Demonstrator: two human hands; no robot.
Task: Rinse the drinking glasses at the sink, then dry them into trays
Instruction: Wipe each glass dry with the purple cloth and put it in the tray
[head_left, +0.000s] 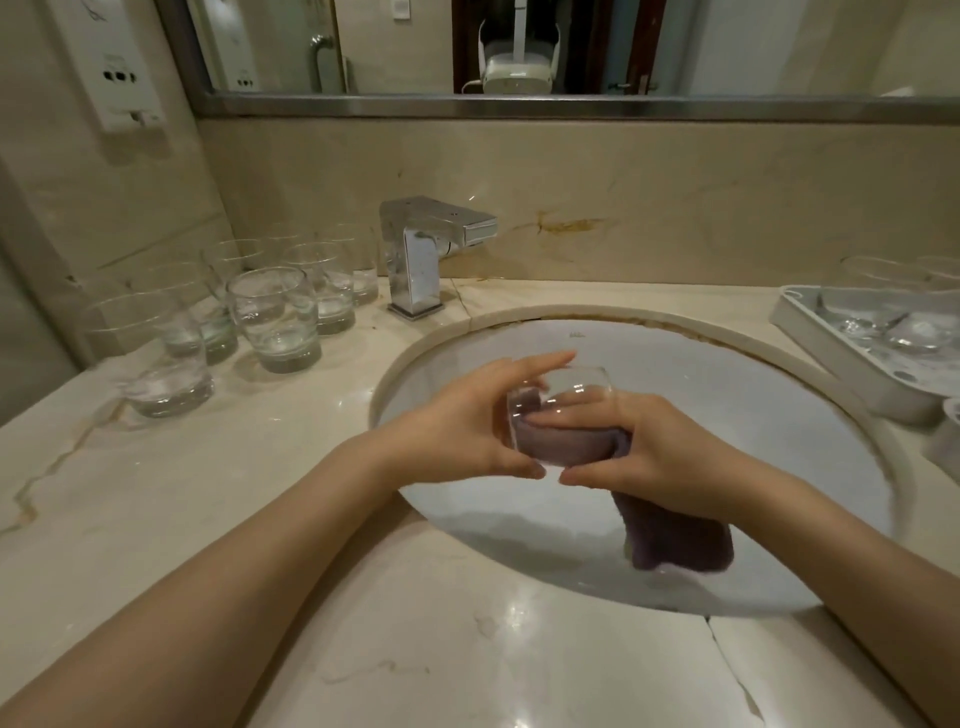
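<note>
Over the white sink basin I hold a clear drinking glass on its side. My left hand grips its base end, fingers over the top and thumb below. My right hand pushes a purple cloth into the glass, fingers inside and thumb underneath. The cloth's loose end hangs below my right wrist. Several glasses stand on the counter at the left. A white tray at the right holds glasses.
A chrome tap stands behind the basin, no water running. The marble counter surrounds the sink, with a crack near the front edge. A mirror and a wall socket panel are above. Another white object sits at the right edge.
</note>
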